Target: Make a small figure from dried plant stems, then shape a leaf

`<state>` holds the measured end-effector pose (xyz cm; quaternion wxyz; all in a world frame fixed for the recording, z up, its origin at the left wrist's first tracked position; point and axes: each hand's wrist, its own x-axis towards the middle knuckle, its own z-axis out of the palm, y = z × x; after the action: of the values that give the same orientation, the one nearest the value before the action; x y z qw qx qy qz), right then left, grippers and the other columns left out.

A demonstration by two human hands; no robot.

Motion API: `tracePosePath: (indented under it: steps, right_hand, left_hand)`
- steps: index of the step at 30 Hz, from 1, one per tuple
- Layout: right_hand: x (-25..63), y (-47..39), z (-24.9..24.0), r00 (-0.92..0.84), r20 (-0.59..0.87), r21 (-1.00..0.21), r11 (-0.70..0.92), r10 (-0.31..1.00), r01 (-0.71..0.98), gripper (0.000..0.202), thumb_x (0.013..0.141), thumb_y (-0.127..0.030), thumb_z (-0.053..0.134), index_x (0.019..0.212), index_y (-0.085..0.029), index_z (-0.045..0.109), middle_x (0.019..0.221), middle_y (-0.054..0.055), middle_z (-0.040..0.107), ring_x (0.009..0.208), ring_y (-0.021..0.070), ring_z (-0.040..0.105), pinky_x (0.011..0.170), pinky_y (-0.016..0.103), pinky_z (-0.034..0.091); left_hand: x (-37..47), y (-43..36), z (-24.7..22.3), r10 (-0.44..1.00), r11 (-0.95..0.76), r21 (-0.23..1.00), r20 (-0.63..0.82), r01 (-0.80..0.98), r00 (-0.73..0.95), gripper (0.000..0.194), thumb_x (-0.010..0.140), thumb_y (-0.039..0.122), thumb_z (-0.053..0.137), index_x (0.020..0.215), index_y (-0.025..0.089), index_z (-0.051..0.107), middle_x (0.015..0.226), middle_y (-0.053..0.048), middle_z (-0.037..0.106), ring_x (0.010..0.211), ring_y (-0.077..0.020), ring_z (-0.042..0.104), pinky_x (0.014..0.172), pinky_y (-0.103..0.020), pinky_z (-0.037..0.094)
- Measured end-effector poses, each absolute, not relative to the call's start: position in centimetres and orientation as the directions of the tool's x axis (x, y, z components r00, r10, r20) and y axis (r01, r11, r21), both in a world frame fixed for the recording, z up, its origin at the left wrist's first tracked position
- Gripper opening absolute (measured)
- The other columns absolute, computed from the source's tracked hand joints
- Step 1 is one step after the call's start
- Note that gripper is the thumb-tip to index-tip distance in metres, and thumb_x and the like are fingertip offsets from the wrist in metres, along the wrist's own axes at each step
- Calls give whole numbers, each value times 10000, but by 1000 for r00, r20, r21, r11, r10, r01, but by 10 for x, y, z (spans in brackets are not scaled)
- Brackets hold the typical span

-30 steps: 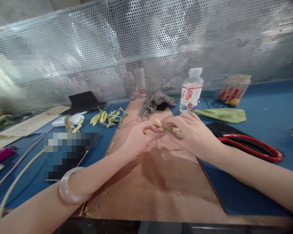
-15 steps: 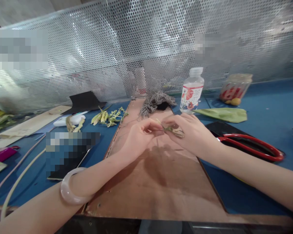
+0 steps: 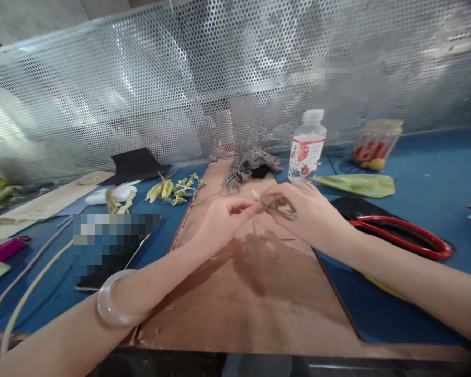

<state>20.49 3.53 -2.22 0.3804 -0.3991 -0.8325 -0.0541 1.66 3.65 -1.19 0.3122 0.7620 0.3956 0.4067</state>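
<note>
The board point(image 3: 239, 309) runs down the middle of the table point(image 3: 427, 314), the yarn point(image 3: 239, 174) on its far part, before the mesh point(image 3: 220, 68). Over the board, the left hand point(image 3: 227, 217) and right hand point(image 3: 304, 209) have a sprig point(image 3: 272, 205) between them. Left of the board lie the flowers point(image 3: 163, 190) and, nearer, the phone point(image 3: 131, 259). To the right, the bottle point(image 3: 306, 149) stands behind the right hand, the leaf point(image 3: 355, 185) before the jar point(image 3: 377, 139), the scissors point(image 3: 400, 222) nearer.

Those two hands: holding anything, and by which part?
The right hand holds a small plant piece around its middle, pale tip poking out. The left hand is right by it; I can't tell whether it grips too.
</note>
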Motion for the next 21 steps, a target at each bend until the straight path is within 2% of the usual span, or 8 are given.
tracePosePath:
  steps: [5,10,15,18,21]
  right_hand:
    - [204,34,-21,-403,670,-210,680,623,703,157,815,-184,571,971,-197,559,902,46,683,856,222,581,767,359,417]
    - [204,34,-22,-413,665,-203,683,622,702,188,817,-184,568,1005,-199,558,908,48,688,863,218,580,765,360,416]
    - [203,34,-23,-413,654,-211,676,635,706,199,805,-185,584,1003,-201,560,887,44,677,865,219,587,773,363,427]
    - [201,32,-21,-386,642,-248,656,663,713,207,794,-193,591,999,-204,571,834,41,673,848,222,603,751,362,444]
    - [201,30,-20,-349,596,-350,626,723,697,250,765,-182,609,1011,-212,576,840,35,687,778,203,634,689,330,467]
  left_hand:
    - [18,39,-15,869,-462,841,367,280,333,111,740,242,677,824,175,706,921,-47,727,884,-193,655,840,-335,491]
    - [18,40,-17,902,-412,874,351,257,250,276,690,275,734,909,177,597,839,-30,699,737,-154,645,692,-296,490]
    - [19,40,-16,900,-420,863,354,281,256,276,667,229,750,824,173,529,836,-13,663,682,-114,615,626,-248,456]
    - [20,40,-17,889,-436,857,362,273,281,296,657,206,752,805,177,497,847,-8,644,678,-109,610,625,-247,456]
    - [18,42,-21,879,-441,856,352,269,322,291,669,204,739,820,180,491,832,-7,628,695,-116,602,645,-259,463]
